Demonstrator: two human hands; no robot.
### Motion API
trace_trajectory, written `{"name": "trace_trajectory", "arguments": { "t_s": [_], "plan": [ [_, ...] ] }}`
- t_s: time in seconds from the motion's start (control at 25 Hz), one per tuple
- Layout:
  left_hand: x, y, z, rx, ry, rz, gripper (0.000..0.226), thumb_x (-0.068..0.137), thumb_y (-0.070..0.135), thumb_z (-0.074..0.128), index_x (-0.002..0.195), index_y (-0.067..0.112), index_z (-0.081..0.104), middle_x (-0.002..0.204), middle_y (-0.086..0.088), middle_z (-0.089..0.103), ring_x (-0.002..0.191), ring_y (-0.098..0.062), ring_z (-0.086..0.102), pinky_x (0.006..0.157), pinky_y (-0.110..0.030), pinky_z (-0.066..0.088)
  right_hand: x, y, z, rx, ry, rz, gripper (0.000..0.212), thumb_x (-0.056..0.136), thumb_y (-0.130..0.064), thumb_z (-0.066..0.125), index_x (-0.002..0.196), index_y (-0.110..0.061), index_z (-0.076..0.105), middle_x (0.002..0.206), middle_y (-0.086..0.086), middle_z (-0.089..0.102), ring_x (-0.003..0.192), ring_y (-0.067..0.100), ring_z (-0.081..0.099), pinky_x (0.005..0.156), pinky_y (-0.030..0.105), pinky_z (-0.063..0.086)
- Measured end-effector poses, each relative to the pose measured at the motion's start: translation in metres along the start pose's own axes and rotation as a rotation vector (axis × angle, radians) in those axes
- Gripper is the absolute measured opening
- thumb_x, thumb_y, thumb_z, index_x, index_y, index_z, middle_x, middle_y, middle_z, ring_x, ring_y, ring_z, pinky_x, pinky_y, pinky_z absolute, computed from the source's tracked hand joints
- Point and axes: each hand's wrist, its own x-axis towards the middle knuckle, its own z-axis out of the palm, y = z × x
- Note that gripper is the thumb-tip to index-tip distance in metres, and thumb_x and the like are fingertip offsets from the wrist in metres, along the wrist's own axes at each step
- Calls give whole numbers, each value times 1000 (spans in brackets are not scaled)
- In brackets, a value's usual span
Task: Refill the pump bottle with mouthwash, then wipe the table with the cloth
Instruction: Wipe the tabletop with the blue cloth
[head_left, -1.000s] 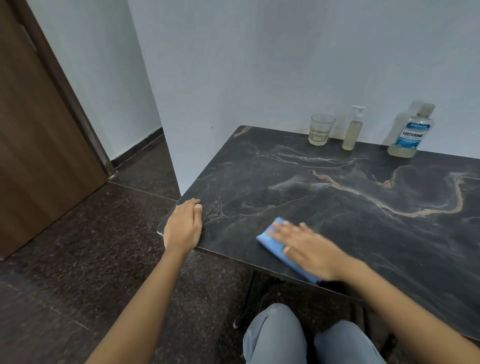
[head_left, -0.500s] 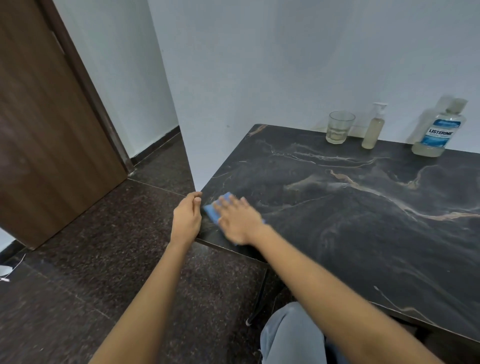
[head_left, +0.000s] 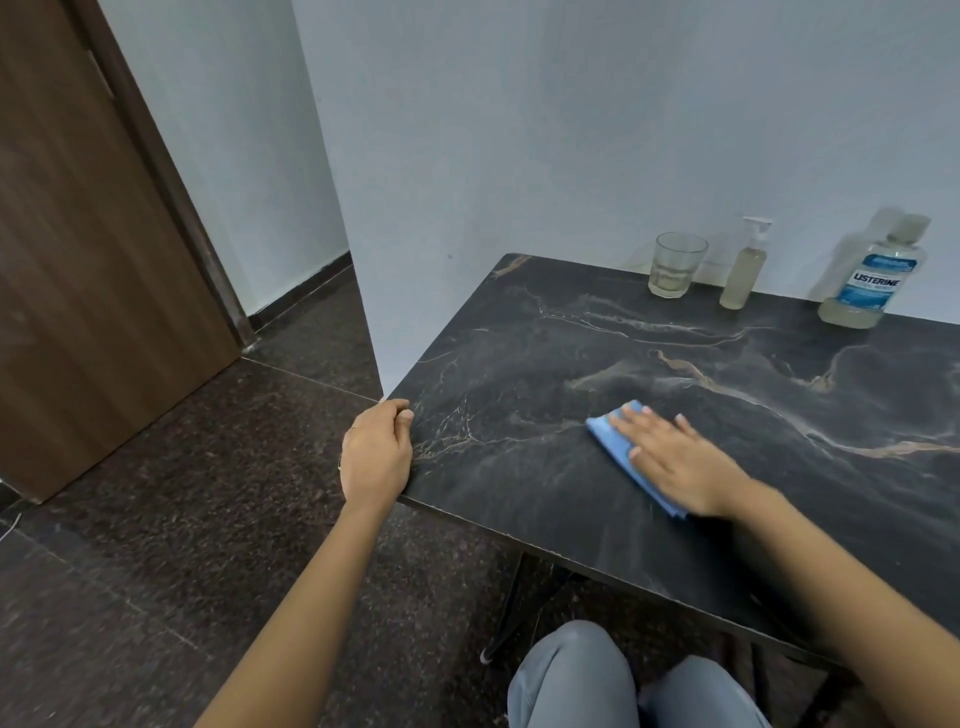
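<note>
My right hand (head_left: 675, 460) lies flat with straight fingers on the folded blue cloth (head_left: 613, 441), pressing it onto the dark marble table (head_left: 675, 364) near the front edge. My left hand (head_left: 376, 449) rests over the table's near left corner, fingers bent over the edge. At the back by the wall stand the pump bottle (head_left: 744, 270) with pale liquid and the Listerine mouthwash bottle (head_left: 867, 280), capped and upright.
A glass tumbler (head_left: 675, 265) stands left of the pump bottle at the back. A white wall runs behind and left of the table. A brown door (head_left: 88, 249) is at far left over dark floor. My knees (head_left: 623, 680) are under the table's front edge.
My right hand slid the blue cloth from the near left corner back rightward along the front of the table. My left hand stayed on the corner.
</note>
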Motion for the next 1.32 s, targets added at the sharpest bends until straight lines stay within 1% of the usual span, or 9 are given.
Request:
{"name": "trace_trajectory", "arguments": {
  "t_s": [0.12, 0.24, 0.48, 0.72, 0.8, 0.92, 1.08, 1.2, 1.32],
  "plan": [
    [1, 1, 1, 49, 25, 8, 27, 100, 25, 43, 110, 13, 65, 111, -2, 68, 106, -26, 59, 94, -42, 41, 68, 10, -5, 14, 46, 225, 53, 103, -35, 15, 153, -25, 5, 161, -2, 0, 148, 16, -3, 119, 42, 0],
    [-1, 1, 1, -7, 52, -39, 35, 102, 29, 36, 120, 10, 60, 122, -4, 64, 116, -27, 55, 100, -44, 39, 141, -32, -8, 5, 35, 225, 54, 102, -32, 17, 153, -19, 8, 161, 3, 1, 148, 24, -2, 118, 46, 2],
    [-7, 2, -8, -157, 117, -84, 44, 104, 31, 26, 130, 8, 54, 131, -6, 59, 126, -24, 49, 119, -44, 12, 150, -194, 16, -85, -28, -307, 54, 102, -29, 22, 153, -15, 10, 161, 6, 6, 148, 25, 0, 118, 47, 5],
    [-3, 10, -10, -263, 99, -259, 50, 104, 37, 21, 126, 21, 63, 125, -2, 65, 122, -24, 54, 108, -41, 36, 27, -124, 12, -51, -79, -653, 51, 104, -37, 20, 153, -31, 7, 160, -10, -2, 146, 8, -11, 118, 32, -9],
    [-6, 12, -7, -220, 110, -198, 49, 105, 33, 22, 125, 16, 64, 118, -2, 68, 115, -24, 59, 110, -44, 35, 18, -57, -1, -53, -99, -524, 52, 101, -46, 13, 151, -37, 3, 159, -16, -3, 144, 1, -13, 120, 35, -8],
    [-7, 13, -2, -103, 113, -144, 47, 105, 30, 26, 113, 13, 69, 108, -2, 71, 103, -24, 63, 103, -47, 41, 44, 25, -17, -72, -52, -109, 76, 82, -70, -11, 150, -37, 2, 158, -14, -3, 144, 2, -10, 121, 42, -1],
    [-3, 11, 2, 9, 74, -84, 47, 104, 34, 25, 103, 12, 66, 100, -1, 70, 97, -25, 63, 89, -43, 46, 145, 24, -15, -5, 39, 248, 54, 102, -36, 14, 154, -21, 6, 161, 0, -1, 148, 20, -4, 119, 44, -1],
    [-4, 8, 3, 30, 82, -71, 48, 104, 36, 22, 112, 15, 65, 113, 1, 68, 107, -25, 60, 92, -41, 42, 202, -42, -15, 1, 6, 173, 55, 102, -31, 16, 153, -16, 6, 161, 5, 0, 148, 28, -4, 118, 49, 1],
    [-3, 5, 4, 9, 94, -79, 66, 98, 51, 12, 127, 13, 57, 130, -2, 60, 121, -26, 52, 100, -43, 39, 210, -131, -3, -66, -18, -85, 54, 102, -29, 19, 153, -14, 7, 161, 7, 2, 148, 29, -2, 117, 51, 4]
  ]
}}
